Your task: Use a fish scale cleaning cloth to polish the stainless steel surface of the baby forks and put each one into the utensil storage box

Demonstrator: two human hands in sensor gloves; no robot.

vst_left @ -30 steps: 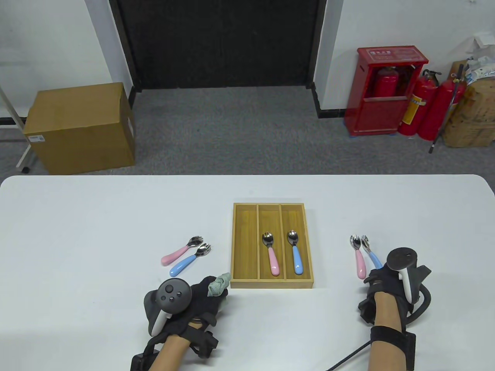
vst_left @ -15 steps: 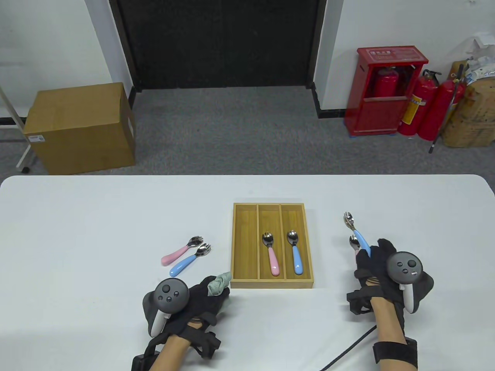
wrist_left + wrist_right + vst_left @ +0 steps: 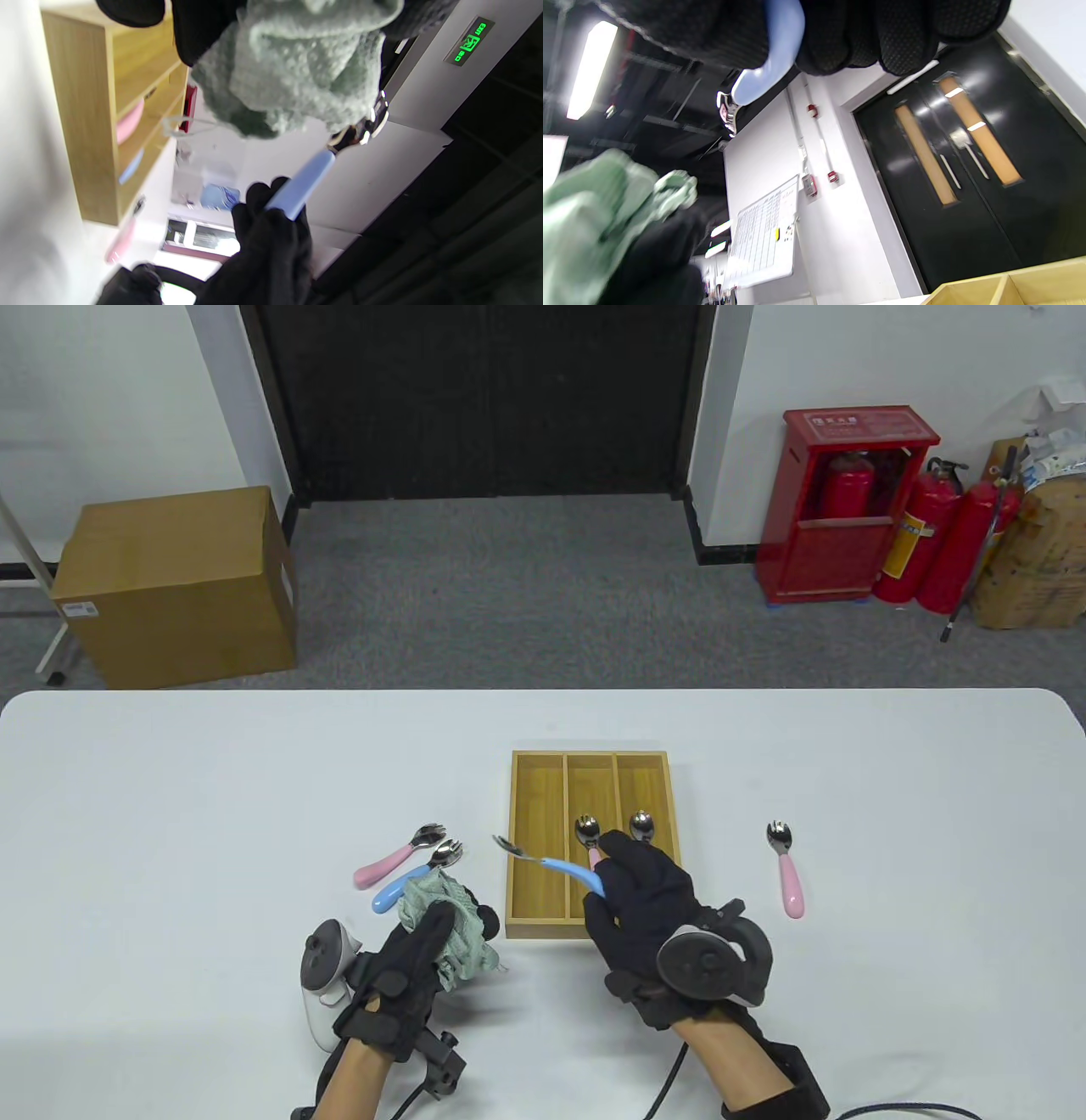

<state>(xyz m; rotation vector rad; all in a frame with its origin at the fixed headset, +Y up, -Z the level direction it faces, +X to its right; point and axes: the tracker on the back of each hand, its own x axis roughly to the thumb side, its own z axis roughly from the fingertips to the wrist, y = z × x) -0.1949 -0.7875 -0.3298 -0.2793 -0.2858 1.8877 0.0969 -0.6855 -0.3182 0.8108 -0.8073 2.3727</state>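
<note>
My right hand (image 3: pixel 632 891) grips a blue-handled baby fork (image 3: pixel 556 865) by its handle, steel head pointing left, raised over the wooden utensil box (image 3: pixel 519 848). The same blue-handled fork (image 3: pixel 305 186) shows in the left wrist view with its head just under the cloth, and its handle (image 3: pixel 768 63) shows between my right fingers. My left hand (image 3: pixel 424 942) holds the crumpled green cloth (image 3: pixel 450 925) just left of the box's front corner. Two spoons lie in the box, the pink one (image 3: pixel 587 831) and the blue one (image 3: pixel 642 824), partly hidden by my right hand. A pink fork (image 3: pixel 785 869) lies right of the box.
A pink fork (image 3: pixel 394 857) and a blue fork (image 3: pixel 416 878) lie on the white table (image 3: pixel 170 814) left of the box, just beyond my left hand. A cable (image 3: pixel 891 1107) trails from my right wrist at the bottom edge.
My right hand lifted the blue fork from the table's right side and carried it left over the box. My left hand turned, raising the cloth toward the fork's head.
</note>
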